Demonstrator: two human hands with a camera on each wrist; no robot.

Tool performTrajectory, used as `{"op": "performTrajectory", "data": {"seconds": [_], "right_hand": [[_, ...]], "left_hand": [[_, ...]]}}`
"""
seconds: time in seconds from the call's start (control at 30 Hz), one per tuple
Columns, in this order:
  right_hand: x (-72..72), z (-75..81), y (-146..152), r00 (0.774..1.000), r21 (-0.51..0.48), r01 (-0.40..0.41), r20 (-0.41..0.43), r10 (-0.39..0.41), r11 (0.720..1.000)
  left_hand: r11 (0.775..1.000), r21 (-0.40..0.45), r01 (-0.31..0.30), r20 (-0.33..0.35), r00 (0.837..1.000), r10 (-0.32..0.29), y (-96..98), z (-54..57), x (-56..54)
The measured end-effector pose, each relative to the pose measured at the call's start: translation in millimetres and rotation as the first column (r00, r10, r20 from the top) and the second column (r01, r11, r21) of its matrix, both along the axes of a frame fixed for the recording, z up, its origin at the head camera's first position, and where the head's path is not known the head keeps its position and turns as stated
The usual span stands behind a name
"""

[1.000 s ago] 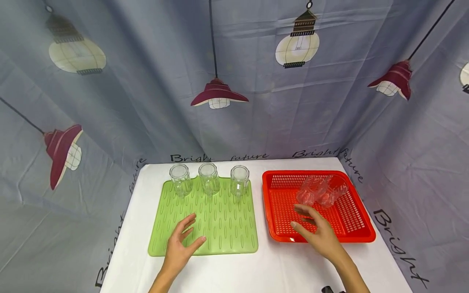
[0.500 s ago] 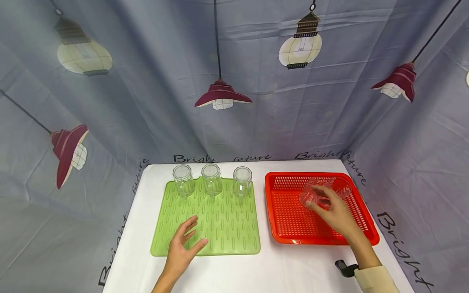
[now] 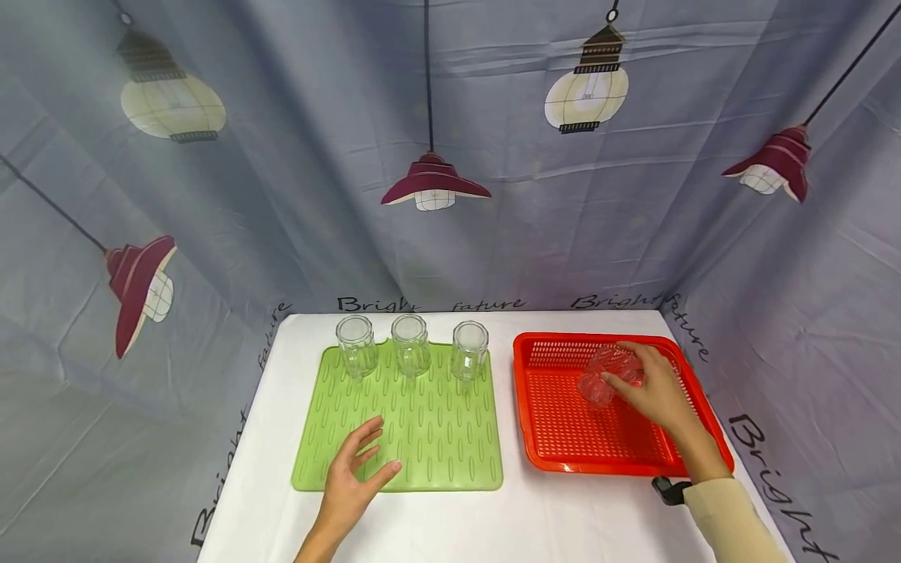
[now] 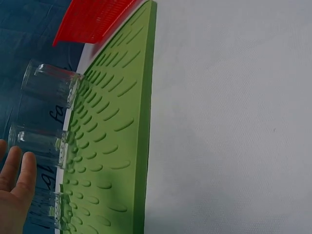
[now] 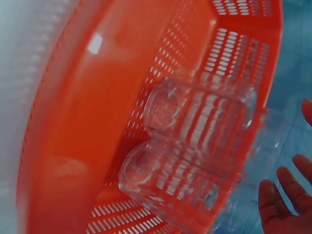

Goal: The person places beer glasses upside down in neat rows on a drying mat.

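Observation:
Two clear glasses lie tilted side by side in the red plastic basket [image 3: 598, 467]. My right hand [image 3: 655, 395] reaches over the basket, its thumb and fingers spread about the right-hand glass [image 5: 165, 175]; the hand partly hides that glass in the head view. The other glass [image 3: 595, 389] lies just left of the thumb. In the right wrist view the fingers [image 5: 275, 202] are extended near the glasses' rims. My left hand [image 3: 349, 478] hovers with loosely bent fingers over the front of the green mat [image 3: 443, 438], holding nothing.
Along the mat's back edge stand three clear glasses: a left one [image 3: 357, 346], a middle one [image 3: 411, 346] and a right one [image 3: 469, 349]. Everything rests on a white tabletop [image 3: 514, 516], with a grey printed curtain [image 3: 493, 250] behind and at both sides.
My right hand has moved from the basket's front forward and right, over the glasses. The left hand has stayed nearly still. The head view has shifted slightly.

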State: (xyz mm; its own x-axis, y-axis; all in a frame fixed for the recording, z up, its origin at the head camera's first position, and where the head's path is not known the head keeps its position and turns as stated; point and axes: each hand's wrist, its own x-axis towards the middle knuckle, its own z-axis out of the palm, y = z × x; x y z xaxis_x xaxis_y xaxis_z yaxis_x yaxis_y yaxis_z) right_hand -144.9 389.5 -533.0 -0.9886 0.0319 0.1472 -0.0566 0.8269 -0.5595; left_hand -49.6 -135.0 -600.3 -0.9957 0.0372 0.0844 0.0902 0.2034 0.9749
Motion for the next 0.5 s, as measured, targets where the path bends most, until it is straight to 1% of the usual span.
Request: {"op": "performTrajectory", "data": {"seconds": [0.13,0.23,0.4,0.5], "right_hand": [[-7.7,-2.8,4,0.999,0.033,0.022,0.03,-0.023,0.999],[-12.7,-5.9,4,0.999,0.06,0.031,0.037,-0.033,0.998],[-19.1,-12.0,5,0.998,0.109,0.029,0.048,-0.035,0.994],[-21.7,-14.7,4,0.997,0.12,0.026,0.063,-0.034,0.992]], "left_hand": [[1.0,0.02,0.003,0.004,1.0,-0.003,1.2,2.2,0.3],[1.0,0.023,0.0,0.011,1.0,0.0,1.3,3.1,1.0],[1.0,0.022,-0.013,0.019,1.0,0.012,0.9,4.1,3.3],[1.0,0.019,-0.022,0.024,0.999,0.021,0.7,4.3,5.0]]}}
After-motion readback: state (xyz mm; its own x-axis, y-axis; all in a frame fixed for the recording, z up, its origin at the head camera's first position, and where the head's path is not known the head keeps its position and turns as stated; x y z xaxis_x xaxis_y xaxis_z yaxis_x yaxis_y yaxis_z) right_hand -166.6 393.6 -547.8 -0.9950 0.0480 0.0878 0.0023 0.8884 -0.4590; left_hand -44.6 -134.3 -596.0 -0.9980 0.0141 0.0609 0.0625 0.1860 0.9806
